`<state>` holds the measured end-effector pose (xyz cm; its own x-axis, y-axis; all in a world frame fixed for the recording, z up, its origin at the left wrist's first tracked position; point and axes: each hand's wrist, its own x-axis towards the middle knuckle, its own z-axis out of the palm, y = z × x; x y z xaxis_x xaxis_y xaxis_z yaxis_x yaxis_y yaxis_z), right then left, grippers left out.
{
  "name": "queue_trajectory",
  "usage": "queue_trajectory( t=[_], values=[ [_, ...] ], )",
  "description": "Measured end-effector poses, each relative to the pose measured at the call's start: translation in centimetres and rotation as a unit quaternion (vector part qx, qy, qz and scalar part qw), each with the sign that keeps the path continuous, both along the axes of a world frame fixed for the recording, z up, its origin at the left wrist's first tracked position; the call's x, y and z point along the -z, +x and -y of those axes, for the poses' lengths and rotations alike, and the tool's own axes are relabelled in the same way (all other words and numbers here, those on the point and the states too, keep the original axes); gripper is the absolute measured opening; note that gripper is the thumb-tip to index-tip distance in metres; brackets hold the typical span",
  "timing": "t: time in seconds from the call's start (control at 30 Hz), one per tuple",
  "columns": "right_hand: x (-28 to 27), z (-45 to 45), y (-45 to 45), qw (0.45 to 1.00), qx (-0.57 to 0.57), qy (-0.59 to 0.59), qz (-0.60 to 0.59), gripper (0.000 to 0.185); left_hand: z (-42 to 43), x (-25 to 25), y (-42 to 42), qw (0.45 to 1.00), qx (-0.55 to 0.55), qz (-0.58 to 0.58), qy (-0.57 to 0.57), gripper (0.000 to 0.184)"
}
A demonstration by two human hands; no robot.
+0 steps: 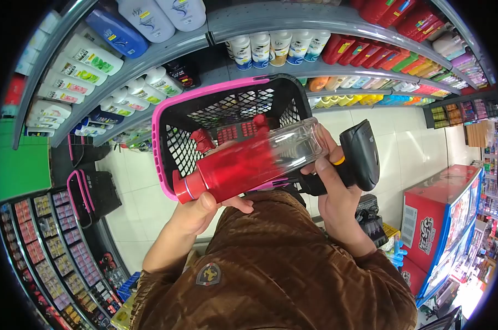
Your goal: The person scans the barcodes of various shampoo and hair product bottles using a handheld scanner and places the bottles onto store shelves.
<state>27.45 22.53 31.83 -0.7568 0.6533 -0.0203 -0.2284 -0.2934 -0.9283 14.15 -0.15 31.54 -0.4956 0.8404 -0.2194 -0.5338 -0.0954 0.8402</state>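
A large red pump bottle [238, 165] with a clear end lies tilted across both hands, above a black shopping basket [227, 94] with a pink rim. My left hand [207, 206] is wrapped round its red pump end at the lower left. With my right hand [332, 179] I hold a black handheld scanner [360, 155], while the fingers also touch the clear end of the bottle. Inside the basket, red items [260, 124] show behind the bottle. Part of the left fingers is hidden beneath the bottle.
Shelves [227, 28] of bottles curve across the front, with white bottles [280, 47] and red bottles [364, 52]. Black baskets [97, 192] stand on the floor at left. A red display case [425, 231] stands at right, and racks [56, 247] of small packets fill the lower left.
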Motion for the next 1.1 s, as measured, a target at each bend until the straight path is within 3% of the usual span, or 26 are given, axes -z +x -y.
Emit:
queue_trajectory(
  t=[0.03,0.1,0.3,0.8,0.97,1.03,1.1],
  values=[
    [-0.1,-0.7,0.2,1.000,-0.008,-0.002,0.006,0.013,-0.8,-0.3,0.2,1.000,-0.003,-0.003,0.001,0.108],
    [-0.6,-2.1,0.5,1.000,-0.014,0.006,0.007,0.013,-2.6,-1.1,0.7,0.998,-0.027,0.047,0.021,0.126],
    [-1.3,-6.2,1.1,0.999,-0.044,0.024,-0.006,0.012,-6.2,-1.7,2.1,0.998,-0.040,0.050,0.028,0.132],
    [-0.9,-13.4,2.1,0.990,-0.134,0.035,-0.027,0.004,-11.4,-1.0,7.4,0.985,-0.152,0.047,0.069,0.136],
    [-1.9,-14.0,2.1,0.987,-0.154,0.050,-0.006,0.012,-12.2,-0.8,8.4,0.980,-0.172,0.064,0.078,0.135],
    [-1.0,-14.4,2.2,0.985,-0.163,0.025,-0.057,0.017,-12.7,-0.7,8.5,0.981,-0.160,0.067,0.084,0.134],
    [-0.6,-14.6,2.1,0.984,-0.157,0.018,-0.081,0.018,-14.6,-0.8,8.9,0.964,-0.237,0.027,0.120,0.128]
  ],
)
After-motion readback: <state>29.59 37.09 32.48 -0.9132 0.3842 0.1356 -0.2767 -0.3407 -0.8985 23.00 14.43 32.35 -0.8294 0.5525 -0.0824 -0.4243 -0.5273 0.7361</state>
